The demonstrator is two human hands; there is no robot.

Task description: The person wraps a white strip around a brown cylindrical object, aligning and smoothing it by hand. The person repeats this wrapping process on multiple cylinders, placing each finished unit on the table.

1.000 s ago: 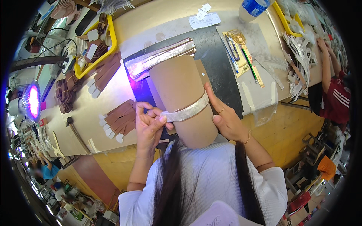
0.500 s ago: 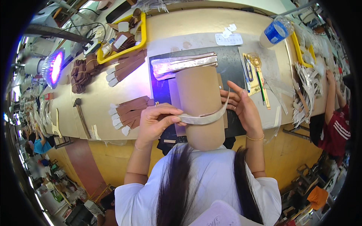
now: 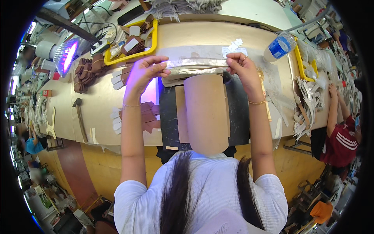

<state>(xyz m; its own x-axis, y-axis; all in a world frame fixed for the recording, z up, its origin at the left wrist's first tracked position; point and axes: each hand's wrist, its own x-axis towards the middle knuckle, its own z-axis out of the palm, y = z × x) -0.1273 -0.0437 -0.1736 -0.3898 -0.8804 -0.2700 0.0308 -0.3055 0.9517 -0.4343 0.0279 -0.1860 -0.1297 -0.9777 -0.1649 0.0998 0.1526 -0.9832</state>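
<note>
A pale silvery strip point(image 3: 196, 61) is stretched level between my two hands, just over a stack of similar strips point(image 3: 179, 80) at the far side of a black board point(image 3: 239, 113). My left hand point(image 3: 150, 71) pinches its left end between thumb and fingers. At the opposite end, my right hand point(image 3: 243, 70) grips the strip with thumb and fingertips. Whether the strip touches the stack I cannot tell. Nearer to me, a tan curved block point(image 3: 206, 113) lies lengthwise on the board, with nothing on its top. Flat tan pieces point(image 3: 181, 117) show from under it.
Brown straps with white ends point(image 3: 146, 115) lie left of the board. A yellow tray point(image 3: 156, 39), a lit lamp point(image 3: 66, 58) and a hammer point(image 3: 80, 121) are farther left. A bottle point(image 3: 280, 46) stands at the far right. Another person's arm point(image 3: 332, 109) reaches in at right.
Both hands have moved away from me, carrying the strip from across the curved block to above the stack. The strip was bent before; now it is pulled nearly straight.
</note>
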